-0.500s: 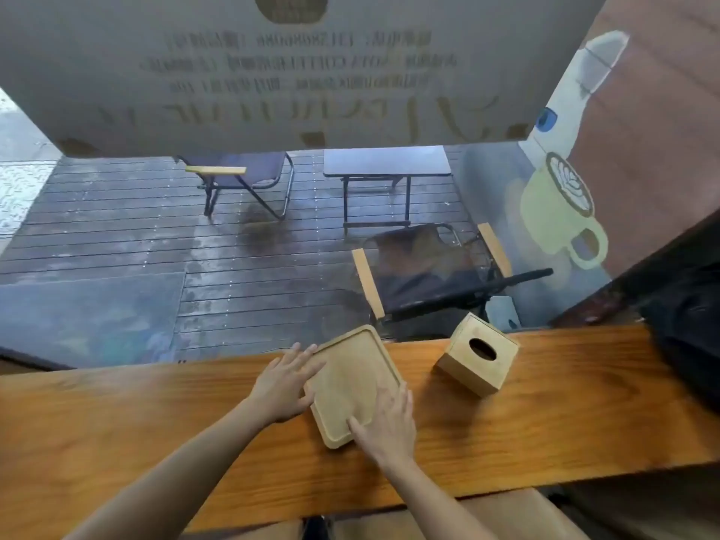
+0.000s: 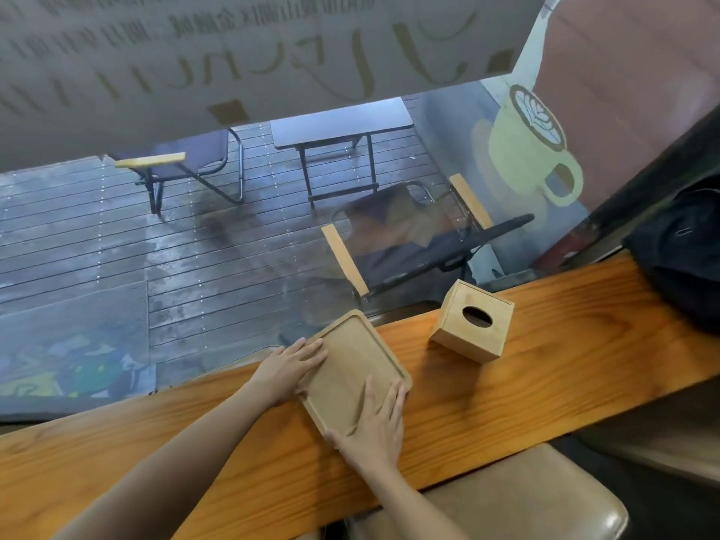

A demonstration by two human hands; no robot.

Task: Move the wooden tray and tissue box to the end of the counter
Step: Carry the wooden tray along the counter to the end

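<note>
- We have both hands flat on the wooden tray (image 2: 356, 368), which lies on the wooden counter (image 2: 565, 368) near its far edge by the window.
- Our left hand (image 2: 290, 370) presses the tray's left rim with fingers spread, gripping nothing.
- Our right hand (image 2: 374, 420) rests palm-down over the near corner, thumb hooked on the rim; we judge it a press, not a clench.
- The tray's long axis runs diagonally, from the far edge toward us.
- The tissue box (image 2: 473, 325) stands just right of the tray, apart from it, nearer our right hand, between the tray and the counter's right end.
</note>
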